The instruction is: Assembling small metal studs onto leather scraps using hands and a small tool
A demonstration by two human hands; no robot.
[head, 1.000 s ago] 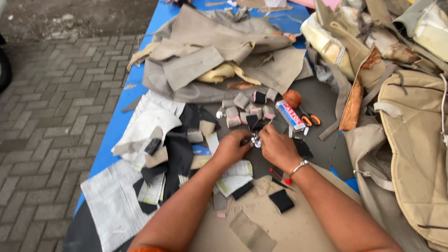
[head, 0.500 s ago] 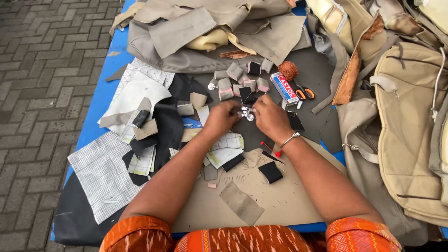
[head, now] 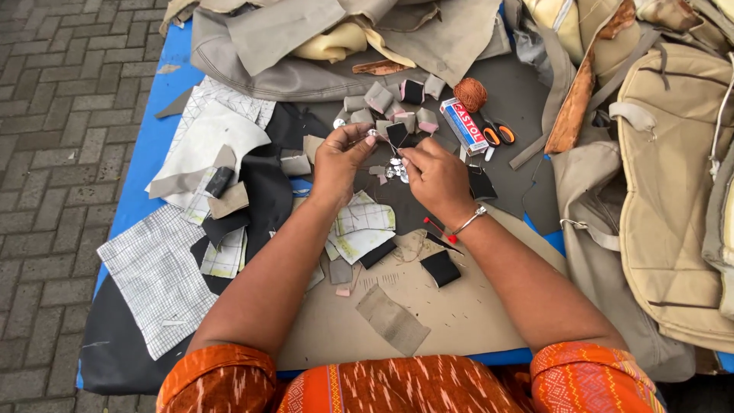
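My left hand (head: 342,159) and my right hand (head: 436,175) meet over the middle of a work table. Between their fingertips is a small black fabric piece (head: 397,135), and both hands pinch it. Just below the fingers lies a small cluster of shiny metal bits (head: 395,170) on the dark mat. Several small grey and black covered pieces (head: 386,101) lie in a group beyond the hands. A silver bracelet is on my right wrist.
A blue and white tube box (head: 464,125), orange-handled scissors (head: 500,134) and a ball of brown thread (head: 471,93) lie at the upper right. Beige upholstery covers (head: 680,176) pile up on the right. Fabric scraps and checked cloth (head: 157,271) cover the left, cardboard (head: 428,306) in front.
The view has shifted down and closer to my body. My hands stay together over the same spot, still working the small black piece.
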